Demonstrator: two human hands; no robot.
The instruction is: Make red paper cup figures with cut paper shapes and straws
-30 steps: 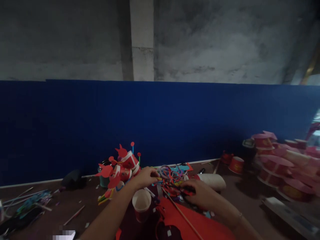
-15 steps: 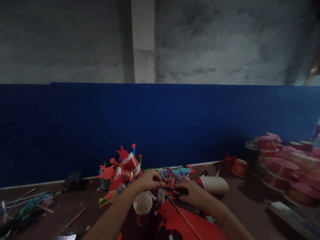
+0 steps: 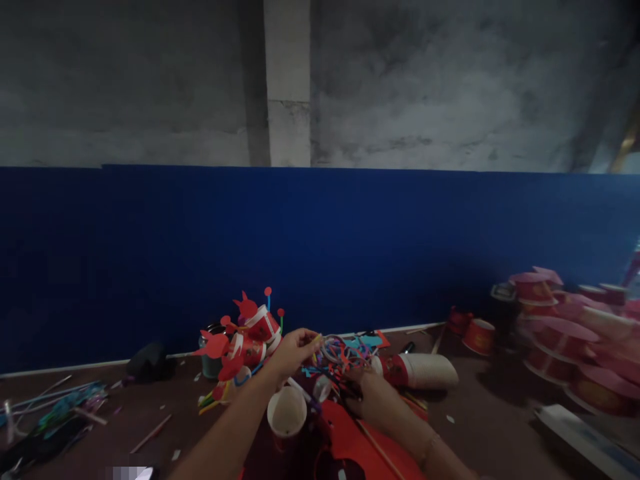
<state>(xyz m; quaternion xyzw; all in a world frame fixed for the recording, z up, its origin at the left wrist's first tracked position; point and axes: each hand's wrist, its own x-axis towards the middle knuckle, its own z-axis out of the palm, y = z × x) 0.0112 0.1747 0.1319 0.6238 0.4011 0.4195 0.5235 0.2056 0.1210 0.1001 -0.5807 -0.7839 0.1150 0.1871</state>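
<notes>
My left hand (image 3: 293,352) is closed, thumb and fingertips pinching a short yellow strip (image 3: 317,339) that looks like a pipe cleaner. Lower and to the right, my right hand (image 3: 374,393) curls round a dark tool (image 3: 353,392), apparently scissors, mostly hidden by the fingers. Between and beyond the hands lies a tangle of coloured strips (image 3: 345,353). A paper cup (image 3: 287,410) stands upright below my left wrist. Under my right hand spreads a red sheet (image 3: 345,427), with a thin stick (image 3: 377,447) across it.
Red cup figures (image 3: 250,340) with round paper tips cluster at the left. A stack of cups (image 3: 425,371) lies on its side to the right. Pink-topped red cups (image 3: 560,340) fill the far right, behind a long white box (image 3: 585,440). A blue panel (image 3: 320,247) backs the table.
My left hand has risen slightly with the yellow strip. My right hand has drawn down and away from it with the dark tool, uncovering more of the coloured strips and the lying cups.
</notes>
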